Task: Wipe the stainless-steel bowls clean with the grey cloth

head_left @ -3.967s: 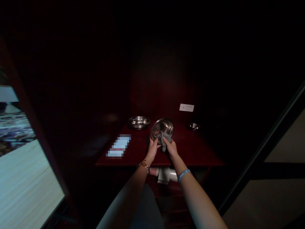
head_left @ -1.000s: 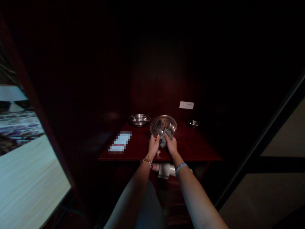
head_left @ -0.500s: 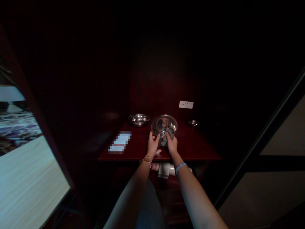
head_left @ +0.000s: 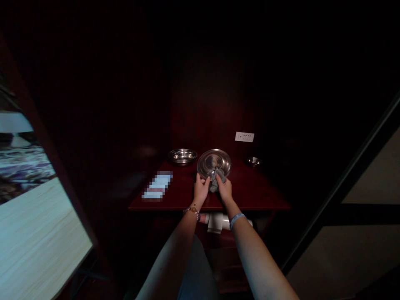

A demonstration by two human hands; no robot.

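A round shiny metal plate (head_left: 215,157) is held up, tilted, over the dark red desk (head_left: 175,196). My left hand (head_left: 201,187) grips its near left rim, thumb on the inner face. A crumpled grey cloth (head_left: 214,186) is pinched in my right hand (head_left: 224,188) and touches the near part of the plate. The fingers behind the plate and cloth are hidden. Behind and to the left, shiny metal bowls or plates (head_left: 182,156) rest stacked on the desk. At the back right sits a small metal bowl (head_left: 253,161).
A blurred-out white sheet (head_left: 158,186) lies at the desk's left. The back wall carries a white socket panel (head_left: 244,136). White objects (head_left: 215,223) are below the desk's front edge. A pale wooden surface (head_left: 40,237) stands at the far left, a dark frame at the right.
The plate has shifted slightly left and its tilt has changed a little. My right hand and the cloth have moved slightly left, while my left hand keeps its grip.
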